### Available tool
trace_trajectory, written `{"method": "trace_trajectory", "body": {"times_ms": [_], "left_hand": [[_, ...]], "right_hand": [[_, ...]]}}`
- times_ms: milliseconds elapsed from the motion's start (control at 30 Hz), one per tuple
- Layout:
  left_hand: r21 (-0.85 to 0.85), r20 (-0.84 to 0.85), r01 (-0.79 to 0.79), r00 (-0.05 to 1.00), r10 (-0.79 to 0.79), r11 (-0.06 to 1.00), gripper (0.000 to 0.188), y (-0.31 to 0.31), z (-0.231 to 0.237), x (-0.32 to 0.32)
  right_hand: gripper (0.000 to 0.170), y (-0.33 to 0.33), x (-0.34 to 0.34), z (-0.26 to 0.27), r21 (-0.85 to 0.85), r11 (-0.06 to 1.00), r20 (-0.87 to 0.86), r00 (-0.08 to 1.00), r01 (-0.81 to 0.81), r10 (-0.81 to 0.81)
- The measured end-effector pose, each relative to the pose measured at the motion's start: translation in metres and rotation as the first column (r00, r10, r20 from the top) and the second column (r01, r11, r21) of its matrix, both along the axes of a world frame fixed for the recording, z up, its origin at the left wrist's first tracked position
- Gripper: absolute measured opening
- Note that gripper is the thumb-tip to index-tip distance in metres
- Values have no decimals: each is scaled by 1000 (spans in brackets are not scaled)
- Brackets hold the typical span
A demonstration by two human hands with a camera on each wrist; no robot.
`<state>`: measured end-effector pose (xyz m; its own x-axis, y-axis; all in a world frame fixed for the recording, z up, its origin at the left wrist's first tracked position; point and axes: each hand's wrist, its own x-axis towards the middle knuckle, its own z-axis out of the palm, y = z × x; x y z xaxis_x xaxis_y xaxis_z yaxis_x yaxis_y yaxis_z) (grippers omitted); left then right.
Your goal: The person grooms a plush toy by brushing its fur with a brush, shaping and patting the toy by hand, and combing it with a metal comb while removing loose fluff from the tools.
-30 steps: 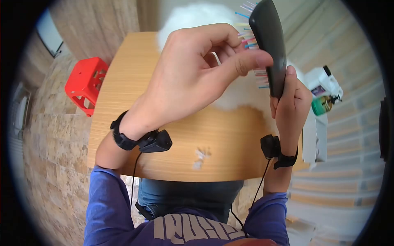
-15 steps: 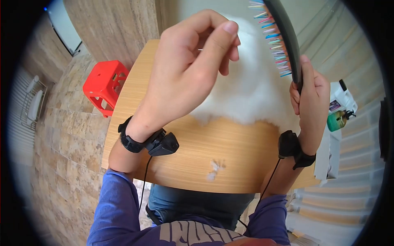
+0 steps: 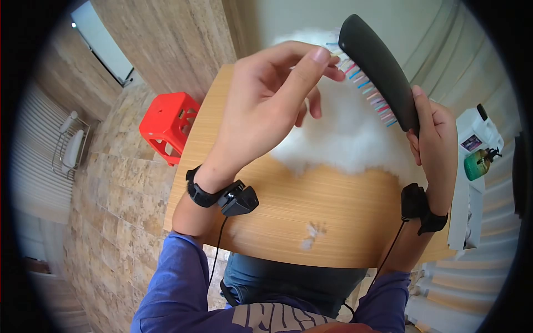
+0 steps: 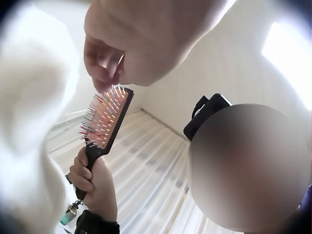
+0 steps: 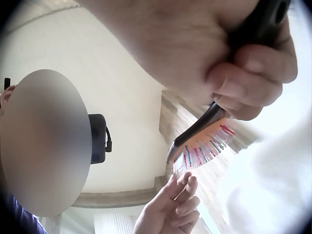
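Observation:
My right hand (image 3: 438,133) grips the handle of a black hairbrush (image 3: 383,69), held up and tilted over the table. Its multicoloured bristles (image 4: 105,117) stand on an orange-pink pad and face my left hand (image 3: 272,100). That hand is raised at the brush's far end, thumb and forefinger close together with their tips right at the bristles (image 5: 200,151). I cannot tell whether a strand is pinched between them. Behind and below both hands lies a big fluffy white furry mass (image 3: 350,144), partly hidden by the left hand and brush.
Small tufts of whitish fluff (image 3: 310,236) lie on the wooden table (image 3: 277,222) near its front edge. A red stool (image 3: 166,122) stands to the left. At the right are a white jug (image 3: 477,130), a green pump bottle (image 3: 477,164) and a white box (image 3: 466,216).
My left fingers were by the bristles, drew away from the brush, and are now back at them. The brush stays in my right hand and has tilted more. The head view has shifted.

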<state>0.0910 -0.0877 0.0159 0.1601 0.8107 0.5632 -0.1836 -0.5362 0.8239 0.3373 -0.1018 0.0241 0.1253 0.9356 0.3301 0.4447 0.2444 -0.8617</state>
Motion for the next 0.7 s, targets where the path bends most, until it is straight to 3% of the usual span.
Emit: {"method": "trace_trajectory", "body": {"times_ms": [33,100,133,200,267,333,400,533,600,700], "left_hand": [[0,-6,-7,1000,7,1000,30,0,1,-3],[-164,126,275,958,-256,947,38,0,4,-9],[-139,57,211,977,-205,968,37,-1,5,-9],[-113,7,206,978,-206,972,35,2,2,-16],[-87,-43,209,976,-213,974,33,3,0,-16],[-44,-118,115,986,-119,992,25,2,-1,-13],[-52,-90,121,988,-125,991,24,4,-2,-11],[-36,-89,65,994,-68,997,23,5,-3,-10],[-41,-90,69,993,-72,997,23,4,-4,-10],[-41,-109,65,992,-69,997,23,6,-5,-8]], "right_hand": [[54,0,-1,0,0,1000,-6,1000,-7,7],[54,-1,-2,-1,20,999,56,997,-46,45],[54,0,-1,-3,19,999,54,997,-49,48],[53,5,3,-10,197,975,164,984,-99,67],[52,10,7,-12,250,965,197,980,-80,30],[52,16,10,-15,302,951,229,973,-61,-10],[52,20,13,-18,351,936,200,979,-30,-44],[53,16,22,-11,283,959,160,984,27,-75],[54,12,23,-7,198,977,5,997,77,-80],[54,15,33,-13,294,955,100,993,26,-58]]}}
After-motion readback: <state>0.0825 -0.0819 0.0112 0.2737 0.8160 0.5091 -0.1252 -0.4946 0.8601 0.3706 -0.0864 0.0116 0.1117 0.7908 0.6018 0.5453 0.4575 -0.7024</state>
